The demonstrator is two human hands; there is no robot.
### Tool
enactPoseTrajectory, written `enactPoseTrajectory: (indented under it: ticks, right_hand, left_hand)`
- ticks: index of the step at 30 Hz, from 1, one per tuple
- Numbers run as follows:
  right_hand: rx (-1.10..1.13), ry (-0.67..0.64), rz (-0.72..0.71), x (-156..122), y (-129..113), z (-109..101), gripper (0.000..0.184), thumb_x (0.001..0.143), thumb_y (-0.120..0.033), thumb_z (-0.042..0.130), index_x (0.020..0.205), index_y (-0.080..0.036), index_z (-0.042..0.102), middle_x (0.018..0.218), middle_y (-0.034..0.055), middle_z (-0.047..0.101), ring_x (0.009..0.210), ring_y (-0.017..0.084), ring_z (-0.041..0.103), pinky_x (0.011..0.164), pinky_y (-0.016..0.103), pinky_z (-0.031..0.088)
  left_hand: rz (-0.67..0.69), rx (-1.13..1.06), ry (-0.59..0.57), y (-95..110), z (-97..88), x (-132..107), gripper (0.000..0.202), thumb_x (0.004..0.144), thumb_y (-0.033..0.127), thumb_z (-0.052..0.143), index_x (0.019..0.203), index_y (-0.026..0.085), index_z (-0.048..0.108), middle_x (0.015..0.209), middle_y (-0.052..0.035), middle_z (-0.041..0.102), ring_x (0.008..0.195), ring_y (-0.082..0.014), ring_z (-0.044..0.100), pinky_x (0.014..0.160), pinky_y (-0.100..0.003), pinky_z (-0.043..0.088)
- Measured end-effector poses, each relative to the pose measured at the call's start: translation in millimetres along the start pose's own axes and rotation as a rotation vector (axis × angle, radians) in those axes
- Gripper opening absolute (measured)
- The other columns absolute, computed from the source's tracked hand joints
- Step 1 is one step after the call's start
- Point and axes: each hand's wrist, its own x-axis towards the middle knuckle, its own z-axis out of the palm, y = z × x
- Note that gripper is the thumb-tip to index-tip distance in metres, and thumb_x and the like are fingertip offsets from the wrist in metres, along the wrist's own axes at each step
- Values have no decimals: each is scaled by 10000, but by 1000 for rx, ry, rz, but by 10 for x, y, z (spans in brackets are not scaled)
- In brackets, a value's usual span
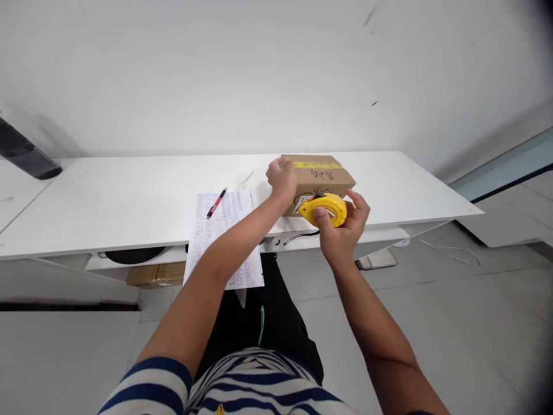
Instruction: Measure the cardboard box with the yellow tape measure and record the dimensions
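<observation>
Right of frame centre we have the brown rectangular cardboard box [326,175], long axis seemingly left-right. Left hand [283,177] is nearer, fingers curled at its left end; we can't tell if they grip anything. Right hand [342,237], lower right of it, grips the yellow rounded tape measure [332,206].

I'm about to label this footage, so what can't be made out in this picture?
All in the head view:
Writing on the paper: too small to read; the left forearm hides part of the sheet.
Label on the box: partly covered by the yellow tape measure.
Anything pinched in the left grip: its curled fingers would hide it.
Black object beneath the tabletop: upper part hidden by the tabletop's edge.
</observation>
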Motion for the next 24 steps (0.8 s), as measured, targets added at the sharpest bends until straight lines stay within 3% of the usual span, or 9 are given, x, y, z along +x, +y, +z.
enactPoseTrajectory:
  ticks: [2,4,5,8,10,14,17,21,24]
  right_hand:
    - [90,-37,69,-39,111,188,655,879,-649,650,1379,-262,479,1237,142,622,1059,290,692,911,485,603]
    - [141,-150,143,-12,196,420,580,828,-660,683,1210,-239,568,1195,124,670,1040,279,682,919,469,589]
    - [144,-230,163,26,217,549,554,813,-654,693,1159,-233,591,1170,117,693,1025,277,678,917,466,581]
    - [111,-427,148,218,202,966,511,803,-613,707,1130,-229,626,1167,120,729,1026,288,670,934,469,545]
    - [77,-495,153,389,175,1246,503,826,-609,685,1151,-229,630,1153,122,738,1012,294,670,924,463,529]
    - [-47,-521,180,717,247,1749,424,910,-587,595,1075,-203,667,1065,148,737,985,298,654,900,439,509]
    - [-139,-457,226,870,364,1978,387,951,-517,546,1037,-171,695,1086,190,710,1046,312,637,949,457,497]
    - [-287,-296,125,915,364,1954,531,972,-472,526,1374,-134,604,1348,239,625,1269,376,549,1071,546,437]
    - [-360,-414,-141,838,220,1841,563,1015,-432,474,1511,-171,521,1210,192,689,1154,344,594,1017,505,452]
  left_hand:
    - [44,69,189,67,-337,46,359,1096,369,383,1409,202,440,1613,-173,455,1541,-278,391,1250,-457,301]
    - [211,268,172,136,-855,45,306,1085,364,402,1340,239,516,1548,-124,538,1520,-259,415,1253,-448,292]
    - [224,411,171,157,-1133,22,290,1071,398,427,1275,244,563,1491,-127,583,1483,-285,457,1244,-472,298]
    - [-25,958,110,111,-1815,-143,399,942,585,600,1087,215,633,1321,-213,664,1329,-440,572,1174,-626,319]
    - [-192,1233,-30,2,-2063,-302,484,877,649,643,1035,192,639,1221,-244,703,1245,-491,619,1124,-666,333]
    - [-230,1364,-235,-192,-2207,-468,367,990,534,452,993,207,619,1122,-209,734,1129,-423,680,990,-554,450]
    - [-110,1295,-201,-194,-2155,-349,379,1038,453,327,848,231,569,896,-133,722,930,-338,695,923,-492,455]
    - [170,1113,-34,-182,-1925,-74,373,1039,440,364,787,240,552,724,-49,652,765,-254,630,982,-484,397]
    - [338,1089,-97,-274,-1792,33,364,1017,439,410,788,234,604,765,-70,671,819,-261,627,1036,-498,360]
